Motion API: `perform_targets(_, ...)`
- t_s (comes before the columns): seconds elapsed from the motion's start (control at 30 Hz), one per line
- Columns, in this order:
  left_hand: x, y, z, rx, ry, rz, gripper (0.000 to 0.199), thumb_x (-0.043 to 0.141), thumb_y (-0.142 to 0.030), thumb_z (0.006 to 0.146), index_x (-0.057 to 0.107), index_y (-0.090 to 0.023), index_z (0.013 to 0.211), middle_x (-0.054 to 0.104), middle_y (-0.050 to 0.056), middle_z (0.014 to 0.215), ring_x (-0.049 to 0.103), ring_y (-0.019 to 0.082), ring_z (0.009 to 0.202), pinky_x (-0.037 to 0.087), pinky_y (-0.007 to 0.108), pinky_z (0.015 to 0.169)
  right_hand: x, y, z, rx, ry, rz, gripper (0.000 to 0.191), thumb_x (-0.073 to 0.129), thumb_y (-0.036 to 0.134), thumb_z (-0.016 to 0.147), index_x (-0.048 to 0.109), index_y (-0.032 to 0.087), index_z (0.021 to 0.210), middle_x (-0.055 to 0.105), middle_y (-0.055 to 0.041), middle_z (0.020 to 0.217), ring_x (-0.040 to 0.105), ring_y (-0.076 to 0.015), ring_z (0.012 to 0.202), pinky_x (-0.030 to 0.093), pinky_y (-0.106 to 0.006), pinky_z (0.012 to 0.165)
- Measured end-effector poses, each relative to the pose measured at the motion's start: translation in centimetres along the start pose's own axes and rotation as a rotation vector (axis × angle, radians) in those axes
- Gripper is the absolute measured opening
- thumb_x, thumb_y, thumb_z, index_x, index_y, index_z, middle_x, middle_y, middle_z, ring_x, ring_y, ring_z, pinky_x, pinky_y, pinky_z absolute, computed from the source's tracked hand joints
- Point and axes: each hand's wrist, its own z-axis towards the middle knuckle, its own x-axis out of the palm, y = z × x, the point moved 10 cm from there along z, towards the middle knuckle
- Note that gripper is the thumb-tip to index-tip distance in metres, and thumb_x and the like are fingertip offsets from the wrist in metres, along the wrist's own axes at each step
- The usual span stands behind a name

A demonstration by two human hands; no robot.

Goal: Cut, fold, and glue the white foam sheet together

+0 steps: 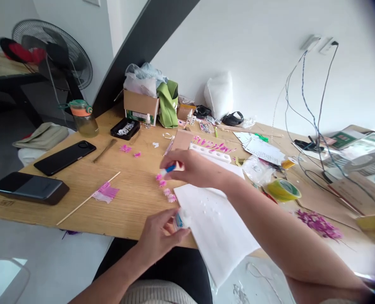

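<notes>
My left hand (162, 234) is wrapped round a small clear bottle (179, 220) with a blue label, near the table's front edge. Above and slightly left of it, my right hand (190, 166) pinches a small blue and white piece (168, 169), which looks like a cap. Several small pink flowers (162, 183) lie in a row just below that piece. A white sheet of paper (219, 236) stretches under my right forearm and past the front edge, with small clear drops or bits on it. A white holder with round holes (210, 153) stands behind the right hand.
On the left are a wooden stick with pink fabric (106, 191), a black phone (65, 158), a dark box-shaped device (30, 188) and a bottle with a green lid (84, 120). Yellow tape (282, 190) and a magenta pile (319, 224) lie on the right. Boxes and bags stand behind.
</notes>
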Motion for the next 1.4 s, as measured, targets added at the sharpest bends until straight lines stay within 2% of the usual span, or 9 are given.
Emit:
perform_targets(0.1, -0.5, 0.4, 0.7, -0.12, 0.05, -0.088, 0.031, 0.068, -0.036, 0.078, 0.066, -0.018, 0.104, 0.07, 0.003, 0.086, 0.062, 0.013, 0.067, 0.05, 0.019, 0.054, -1.8, 1.0, -5.5, -0.039, -0.029, 0.063, 0.013, 0.069, 0.019, 0.083, 0.065, 0.016, 0.096, 0.067, -0.0028, 0.09, 0.06, -0.0134, 0.082, 0.047, -0.026, 0.074)
perform_targets(0.23, 0.6, 0.1, 0.7, -0.132, 0.123, -0.089, 0.031, 0.066, -0.038, 0.079, 0.066, -0.019, 0.103, 0.068, 0.003, 0.086, 0.059, 0.014, 0.07, 0.047, 0.02, 0.055, 0.3, 1.2, -9.6, -0.056, 0.046, 0.02, 0.011, 0.063, 0.018, 0.088, 0.064, 0.016, 0.099, 0.066, -0.0057, 0.091, 0.056, -0.0159, 0.085, 0.046, -0.031, 0.077)
perform_targets(0.37, 1.9, -0.6, 0.3, -0.121, 0.164, -0.08, 0.032, 0.068, -0.039, 0.078, 0.066, -0.017, 0.102, 0.064, 0.002, 0.08, 0.056, 0.013, 0.068, 0.047, 0.02, 0.054, 1.7, 1.5, -11.0, -0.08, 0.083, -0.038, 0.01, 0.058, 0.015, 0.09, 0.063, 0.015, 0.099, 0.063, -0.0061, 0.089, 0.053, -0.0169, 0.086, 0.044, -0.032, 0.077)
perform_targets(0.5, 2.8, -1.9, 0.3, -0.103, 0.241, -0.076, 0.024, 0.065, -0.038, 0.08, 0.068, -0.016, 0.09, 0.056, 0.0, 0.074, 0.051, 0.012, 0.066, 0.045, 0.018, 0.053, 1.6, 1.9, -12.1, -0.105, 0.106, -0.08, 0.01, 0.058, 0.011, 0.089, 0.064, 0.014, 0.097, 0.061, -0.0064, 0.089, 0.052, -0.0173, 0.087, 0.043, -0.031, 0.076)
perform_targets(0.77, 5.1, -2.0, -0.5, -0.281, 0.554, -0.281, 0.03, 0.065, -0.044, 0.08, 0.068, -0.015, 0.089, 0.043, -0.005, 0.058, 0.04, 0.008, 0.049, 0.038, 0.017, 0.039, 1.2, 3.1, -13.8, -0.174, 0.095, -0.097, 0.012, 0.053, 0.01, 0.091, 0.064, 0.014, 0.096, 0.061, -0.008, 0.09, 0.052, -0.018, 0.088, 0.042, -0.03, 0.074)
perform_targets(0.9, 5.0, -2.8, -0.1, -0.216, 0.485, -0.227, 0.031, 0.063, -0.044, 0.08, 0.068, -0.014, 0.087, 0.046, -0.004, 0.06, 0.04, 0.008, 0.049, 0.038, 0.017, 0.04, 0.7, 2.3, -14.1, -0.101, 0.073, -0.067, 0.011, 0.056, 0.016, 0.092, 0.063, 0.014, 0.099, 0.061, -0.0077, 0.089, 0.053, -0.0176, 0.087, 0.043, -0.03, 0.074)
perform_targets(1.13, 2.5, -6.0, 0.3, 0.198, 0.118, 0.217, 0.028, 0.063, -0.036, 0.083, 0.065, -0.016, 0.103, 0.066, 0.004, 0.082, 0.057, 0.014, 0.069, 0.048, 0.024, 0.065, 0.8, 0.1, -14.9, 0.076, -0.071, -0.038, 0.017, 0.056, 0.026, 0.093, 0.064, 0.013, 0.099, 0.063, -0.0073, 0.086, 0.055, -0.0164, 0.079, 0.045, -0.031, 0.071)
perform_targets(1.27, 2.6, -5.8, 0.4, 0.184, 0.148, 0.188, 0.028, 0.064, -0.037, 0.082, 0.066, -0.017, 0.102, 0.066, 0.003, 0.08, 0.057, 0.014, 0.068, 0.047, 0.024, 0.065, 0.9, -0.9, -15.7, 0.139, -0.137, 0.075, 0.018, 0.057, 0.03, 0.093, 0.066, 0.016, 0.099, 0.064, -0.0066, 0.086, 0.057, -0.0143, 0.075, 0.048, -0.029, 0.069)
perform_targets(1.4, 3.6, -5.0, 0.6, 0.024, 0.293, 0.03, 0.025, 0.068, -0.038, 0.078, 0.069, -0.017, 0.09, 0.058, 0.0, 0.073, 0.051, 0.011, 0.063, 0.043, 0.021, 0.058, 0.6, 0.0, -16.1, 0.042, -0.163, 0.104, 0.017, 0.059, 0.028, 0.092, 0.065, 0.015, 0.1, 0.066, -0.0078, 0.087, 0.057, -0.017, 0.082, 0.048, -0.031, 0.073)
